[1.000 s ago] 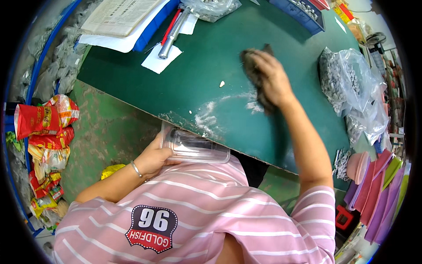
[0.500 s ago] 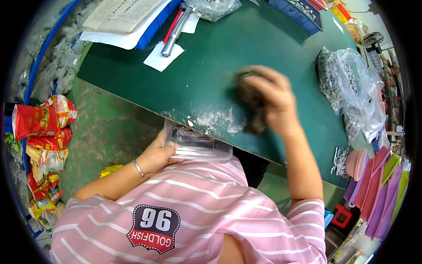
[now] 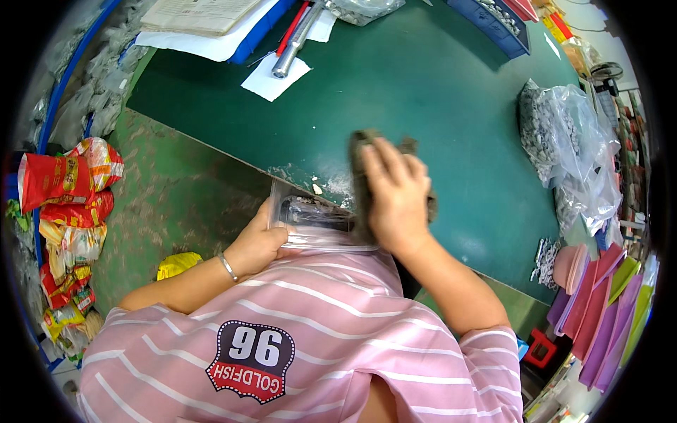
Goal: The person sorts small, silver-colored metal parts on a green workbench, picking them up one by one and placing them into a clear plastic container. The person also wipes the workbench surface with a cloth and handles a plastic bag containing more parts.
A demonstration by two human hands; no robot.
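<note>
My right hand (image 3: 398,194) presses a dark grey-brown cloth (image 3: 363,173) onto the green tabletop (image 3: 282,134), right by its near edge. Pale dust and crumbs (image 3: 340,189) lie just left of the cloth. Below that edge, my left hand (image 3: 259,240) grips the left end of a clear plastic box (image 3: 317,236), its thumb over the rim. Some dark and pale bits show inside the box. The cloth and my right hand cover the box's right end.
At the far left of the table are papers, a blue tray (image 3: 264,28), a metal tube tool (image 3: 296,46) and a white paper slip (image 3: 275,76). A blue bin (image 3: 493,28) of parts stands at the back. Filled plastic bags (image 3: 571,141) line the right side.
My right hand has drawn the cloth left and nearer, over part of the dust toward the box. The left hand still holds the box, in nearly the same place.
</note>
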